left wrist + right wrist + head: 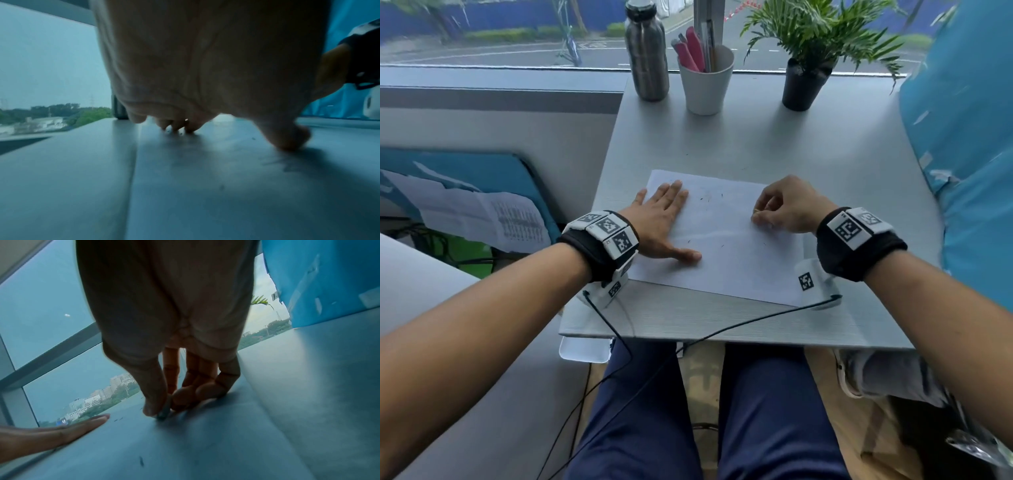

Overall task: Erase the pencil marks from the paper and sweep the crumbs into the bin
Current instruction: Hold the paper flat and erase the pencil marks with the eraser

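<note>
Hands at work on a sheet of paper [726, 240] lying flat near the front edge of a grey table [756, 137]. At nine o'clock on the sheet, the left hand [664, 222] lies palm down with fingers straight and spread, pressing the paper and gripping nothing. At three o'clock, the right hand [786, 205] is curled, thumb and fingertips pinched together on a small eraser [163, 414] whose tip touches the sheet; the right wrist view shows it only as a dark sliver between the thumb and the fingers. Short dark crumbs [709, 198] lie scattered across the paper between the two hands, with more toward six o'clock. Along the table's twelve o'clock edge, by the window, stand a steel bottle [647, 58], a white cup of pens [705, 82] and a potted plant [808, 72], all well apart from the sheet.
</note>
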